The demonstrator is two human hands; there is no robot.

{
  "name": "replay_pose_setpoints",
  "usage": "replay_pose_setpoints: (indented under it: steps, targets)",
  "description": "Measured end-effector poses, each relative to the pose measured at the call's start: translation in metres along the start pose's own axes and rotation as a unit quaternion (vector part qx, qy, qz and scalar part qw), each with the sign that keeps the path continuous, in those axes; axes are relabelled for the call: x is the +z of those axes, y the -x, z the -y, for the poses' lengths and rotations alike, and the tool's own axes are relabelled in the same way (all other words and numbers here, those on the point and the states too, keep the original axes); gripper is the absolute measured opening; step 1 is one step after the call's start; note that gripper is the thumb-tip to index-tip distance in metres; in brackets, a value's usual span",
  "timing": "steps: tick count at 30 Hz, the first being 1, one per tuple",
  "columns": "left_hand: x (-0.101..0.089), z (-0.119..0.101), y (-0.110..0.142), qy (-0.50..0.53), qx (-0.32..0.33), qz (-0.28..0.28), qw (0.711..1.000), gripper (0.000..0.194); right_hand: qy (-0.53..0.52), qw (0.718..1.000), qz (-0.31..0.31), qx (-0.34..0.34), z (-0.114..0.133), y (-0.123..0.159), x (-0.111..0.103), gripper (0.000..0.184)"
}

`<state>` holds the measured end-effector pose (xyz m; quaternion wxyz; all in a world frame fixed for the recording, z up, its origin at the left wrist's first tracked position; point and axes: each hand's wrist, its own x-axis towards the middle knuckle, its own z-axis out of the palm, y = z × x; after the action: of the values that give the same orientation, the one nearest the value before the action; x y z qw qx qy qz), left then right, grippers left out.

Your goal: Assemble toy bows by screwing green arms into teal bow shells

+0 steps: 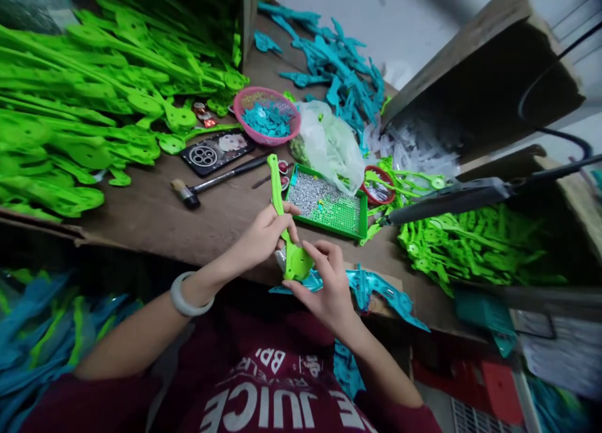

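Green part (296,262) above the worktop's (221,214) near edge, between left hand (269,232) and right hand (332,285).
Long axis points toward the far edge, leaning left; left hand pinches the shaft, right hand the nearer, rounded end.

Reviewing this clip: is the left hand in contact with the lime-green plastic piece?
Touching. The head view shows the left hand gripping the lime-green piece, its fingers bent across the narrow shaft above the wide end.

A workshop, it seems — heaped green plastic parts (78,103), hammer (226,174) and green tray (345,216) crowd the workbench (141,216).
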<state>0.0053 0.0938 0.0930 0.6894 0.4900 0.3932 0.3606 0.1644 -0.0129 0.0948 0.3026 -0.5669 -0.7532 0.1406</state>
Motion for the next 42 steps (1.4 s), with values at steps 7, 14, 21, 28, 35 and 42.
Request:
replay_pose_setpoints:
  steps: [7,14,21,28,35,42]
  targets:
    - [0.01,0.018,-0.014,-0.046,0.046,0.006,0.998,0.026,0.04,0.999,0.03,0.012,-0.004,-0.001,0.005,0.061]
    - [0.006,0.017,-0.016,0.02,-0.022,0.027,0.999,0.037,0.009,0.999,0.034,0.019,-0.016,-0.006,-0.004,0.055]
    - [-0.008,0.016,0.017,-0.052,0.037,-0.052,0.997,0.036,-0.492,0.826,0.028,0.274,-0.044,0.001,-0.021,0.064]
    - [0.003,0.03,0.028,-0.076,-0.005,0.005,0.997,0.041,-0.58,0.719,-0.004,0.382,-0.046,-0.006,-0.018,0.076]
    - [0.007,0.034,0.029,-0.093,-0.022,0.023,0.995,0.044,-0.591,0.723,0.012,0.358,-0.045,-0.003,-0.016,0.078]
    - [-0.004,0.037,0.048,-0.23,0.089,-0.027,0.969,0.024,-0.466,0.842,-0.033,0.272,-0.056,0.008,-0.017,0.069]
